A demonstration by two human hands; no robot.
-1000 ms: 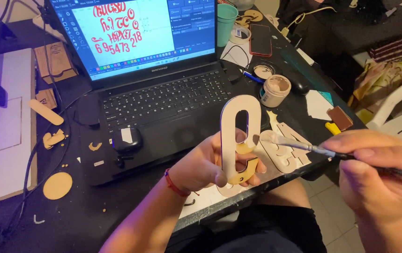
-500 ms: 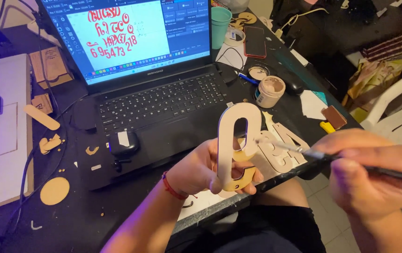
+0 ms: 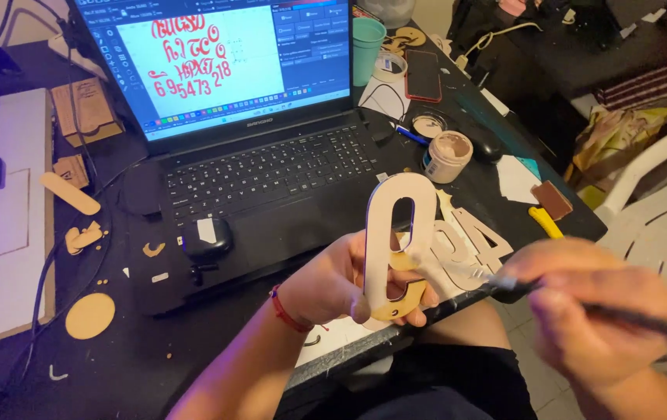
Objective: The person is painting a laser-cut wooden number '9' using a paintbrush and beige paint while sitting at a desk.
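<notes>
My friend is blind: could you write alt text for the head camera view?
A person's left hand holds up a pale wooden cut-out letter while the right hand brings a thin paintbrush to it, above a dark desk with an open laptop and paint jar.

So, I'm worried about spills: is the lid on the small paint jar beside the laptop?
No, the paint jar stands open with beige paint showing, and its lid lies beside it.

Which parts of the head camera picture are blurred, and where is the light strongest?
In the head view the right hand and its brush are smeared by motion; the left hand and the wooden cut-out shape are sharper. The laptop screen is brightest, with purple light at the left edge.
</notes>
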